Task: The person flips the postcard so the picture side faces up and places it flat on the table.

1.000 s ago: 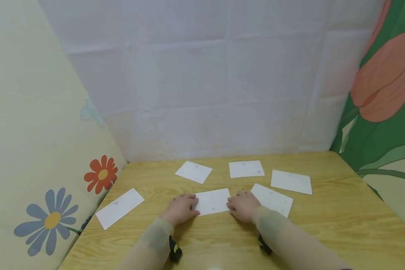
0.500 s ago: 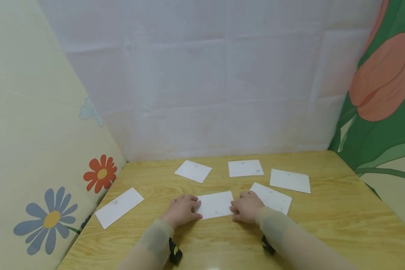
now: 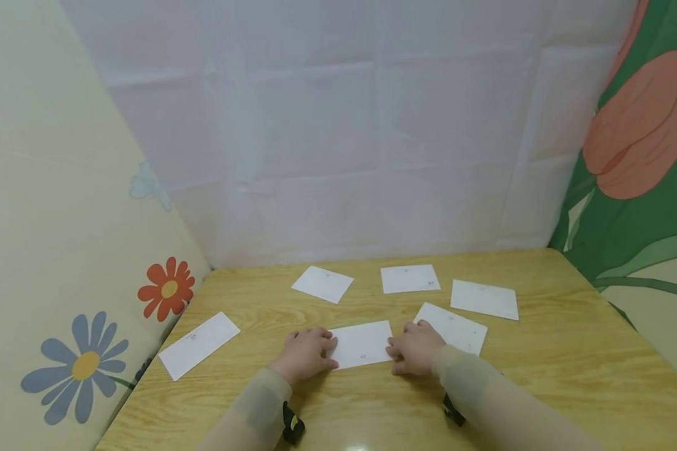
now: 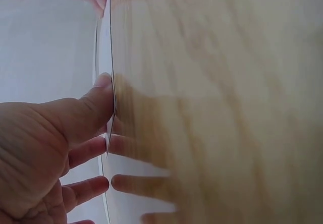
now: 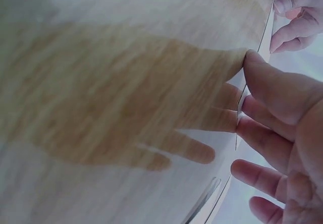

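A white oblong card (image 3: pixel 361 344) with a small printed mark lies low over the wooden table between my two hands. My left hand (image 3: pixel 306 354) holds its left end, thumb at the near edge and fingers bent toward the far side. In the left wrist view the card (image 4: pixel 105 47) appears edge-on, a thin strip beside the thumb (image 4: pixel 98 103). My right hand (image 3: pixel 417 348) grips the opposite end, and the right wrist view has its thumb (image 5: pixel 262 72) at the card's edge. Just behind that hand lies another white card (image 3: pixel 454 327), partly covered by the hand.
More white cards lie spread about: one at the left (image 3: pixel 199 346), one at the back left (image 3: pixel 323 284), one at the back (image 3: pixel 410 279) and one at the back right (image 3: pixel 484 299). A pale cloth (image 3: pixel 316 156) hangs behind the wood-grain table (image 3: pixel 570 351).
Both hands' card has shifted slightly right and toward me, the right hand moving along with it. The left hand has hardly moved. The other cards stay put.
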`<state>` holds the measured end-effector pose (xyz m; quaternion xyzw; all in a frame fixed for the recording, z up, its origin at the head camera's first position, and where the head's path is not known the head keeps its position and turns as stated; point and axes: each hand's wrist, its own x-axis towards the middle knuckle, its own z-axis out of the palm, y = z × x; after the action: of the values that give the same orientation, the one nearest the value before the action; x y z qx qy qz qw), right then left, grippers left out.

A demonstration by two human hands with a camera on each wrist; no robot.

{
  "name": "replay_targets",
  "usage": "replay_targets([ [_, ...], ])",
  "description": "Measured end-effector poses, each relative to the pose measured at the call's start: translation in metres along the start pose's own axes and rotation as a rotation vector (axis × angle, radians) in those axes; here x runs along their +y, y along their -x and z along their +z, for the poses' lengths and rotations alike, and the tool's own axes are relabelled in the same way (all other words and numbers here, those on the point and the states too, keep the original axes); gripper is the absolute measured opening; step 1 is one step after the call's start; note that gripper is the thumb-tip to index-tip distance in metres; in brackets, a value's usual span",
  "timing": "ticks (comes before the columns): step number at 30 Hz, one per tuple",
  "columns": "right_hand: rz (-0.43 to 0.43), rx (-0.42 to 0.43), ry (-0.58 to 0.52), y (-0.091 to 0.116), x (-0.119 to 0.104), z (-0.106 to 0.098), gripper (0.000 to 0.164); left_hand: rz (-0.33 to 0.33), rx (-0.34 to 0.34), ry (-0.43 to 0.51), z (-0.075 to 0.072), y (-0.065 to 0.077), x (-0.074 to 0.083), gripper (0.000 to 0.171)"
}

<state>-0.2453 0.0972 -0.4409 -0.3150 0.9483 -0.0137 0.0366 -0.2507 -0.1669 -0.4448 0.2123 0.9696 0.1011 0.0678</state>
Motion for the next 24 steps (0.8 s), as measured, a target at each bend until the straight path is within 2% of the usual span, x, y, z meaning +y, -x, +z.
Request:
replay_targets([
  [12, 0.005, -0.024, -0.035, 0.012, -0.003, -0.002, 0.042, 0.016, -0.008, -0.003, 0.000, 0.001, 0.004, 0.046],
  [24, 0.012, -0.060, -0.004, 0.021, -0.002, 0.001, 0.042, 0.048, -0.012, -0.012, 0.004, 0.004, 0.010, 0.050],
])
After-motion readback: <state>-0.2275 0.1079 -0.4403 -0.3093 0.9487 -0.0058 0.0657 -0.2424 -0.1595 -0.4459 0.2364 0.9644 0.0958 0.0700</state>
